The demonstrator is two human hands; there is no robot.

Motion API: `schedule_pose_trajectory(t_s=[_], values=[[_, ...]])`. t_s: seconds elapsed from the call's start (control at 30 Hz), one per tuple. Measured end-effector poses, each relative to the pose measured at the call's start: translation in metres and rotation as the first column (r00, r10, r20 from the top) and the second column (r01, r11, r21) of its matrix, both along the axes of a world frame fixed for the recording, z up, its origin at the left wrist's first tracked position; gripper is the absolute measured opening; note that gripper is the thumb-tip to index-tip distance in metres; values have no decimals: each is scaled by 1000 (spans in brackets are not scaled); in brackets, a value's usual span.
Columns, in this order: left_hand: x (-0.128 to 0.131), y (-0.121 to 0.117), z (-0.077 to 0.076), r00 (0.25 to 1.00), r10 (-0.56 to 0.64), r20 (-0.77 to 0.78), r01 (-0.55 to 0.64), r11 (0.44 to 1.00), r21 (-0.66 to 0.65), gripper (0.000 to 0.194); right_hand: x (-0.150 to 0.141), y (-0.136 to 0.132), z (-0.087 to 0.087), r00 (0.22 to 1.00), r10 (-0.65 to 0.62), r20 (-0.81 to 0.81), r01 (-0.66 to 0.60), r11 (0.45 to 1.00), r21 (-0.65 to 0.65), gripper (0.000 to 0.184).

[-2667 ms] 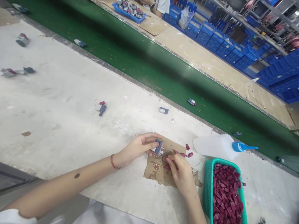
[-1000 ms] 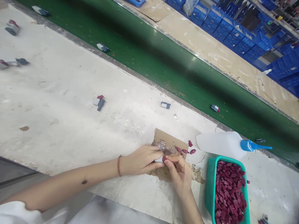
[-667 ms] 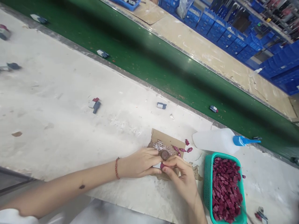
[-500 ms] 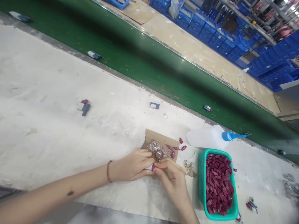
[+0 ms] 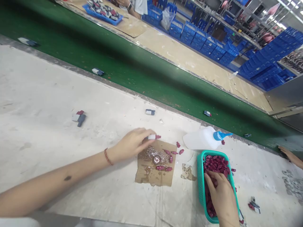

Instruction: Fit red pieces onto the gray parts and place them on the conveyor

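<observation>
My left hand [image 5: 132, 143] pinches a small white part with a maroon tip [image 5: 154, 137] above the far edge of a glue-stained cardboard scrap [image 5: 151, 175]. A shiny glue puddle [image 5: 155, 156] and a few maroon pieces lie on that cardboard. My right hand [image 5: 219, 192] is down inside the teal basket [image 5: 200, 176], its fingers bent among the maroon pieces [image 5: 213, 164]; whether it holds one is hidden.
A white squeeze bottle with a blue nozzle [image 5: 203, 140] lies beside the basket. Assembled parts [image 5: 79, 117] lie loose on the table and on the green conveyor belt [image 5: 146, 72]. Another person's hand [image 5: 290, 155] rests at the right edge. Blue bins stand beyond the belt.
My hands have separated. The left carried the white part up past the cardboard; the right went into the teal basket. The camera swung up and to the right.
</observation>
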State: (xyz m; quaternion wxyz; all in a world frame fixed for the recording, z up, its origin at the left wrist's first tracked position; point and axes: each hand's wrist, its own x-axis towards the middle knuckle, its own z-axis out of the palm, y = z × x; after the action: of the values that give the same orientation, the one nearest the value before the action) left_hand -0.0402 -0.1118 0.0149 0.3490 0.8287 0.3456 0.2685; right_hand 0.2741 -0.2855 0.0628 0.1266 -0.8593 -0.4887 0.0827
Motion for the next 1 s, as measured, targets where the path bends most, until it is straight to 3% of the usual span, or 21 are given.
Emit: schedule_pose_trajectory(t_s=[0.2, 0.33, 0.43, 0.6, 0.67, 0.77, 0.83, 0.9, 0.97, 1.0], values=[[32, 111, -3, 964, 256, -67, -249, 963, 103, 36, -5, 1, -9, 995, -4, -101, 9, 999, 45, 36], [44, 150, -11, 938, 324, -121, -310, 943, 123, 51, -7, -1, -5, 964, -71, -257, 104, 988, 118, 33], [40, 142, -15, 948, 286, -140, -270, 954, 128, 58, -10, -4, -4, 864, -97, -495, 249, 935, 252, 35], [17, 104, -24, 965, 158, -209, -104, 963, 247, 48, -26, 4, -2, 630, 13, -777, 437, 820, 369, 42], [10, 96, -27, 963, 105, -250, -31, 958, 284, 41, -35, 11, 0, 550, 72, -832, 450, 814, 368, 41], [6, 90, -27, 970, 54, -235, 7, 968, 251, 35, -52, 21, 3, 442, 145, -885, 371, 869, 328, 35], [7, 85, -24, 987, 65, -149, -37, 983, 180, 35, -65, 28, 3, 389, 172, -905, 303, 904, 302, 32], [9, 76, -19, 993, 116, -7, -116, 993, 24, 34, -76, 35, 2, 353, 194, -915, 254, 921, 293, 30], [10, 62, -14, 974, 182, 132, -144, 956, -255, 34, -85, 42, -1, 335, 214, -918, 213, 931, 295, 30], [10, 53, -11, 960, 210, 187, -117, 903, -414, 35, -89, 45, -3, 335, 224, -915, 194, 934, 299, 31]])
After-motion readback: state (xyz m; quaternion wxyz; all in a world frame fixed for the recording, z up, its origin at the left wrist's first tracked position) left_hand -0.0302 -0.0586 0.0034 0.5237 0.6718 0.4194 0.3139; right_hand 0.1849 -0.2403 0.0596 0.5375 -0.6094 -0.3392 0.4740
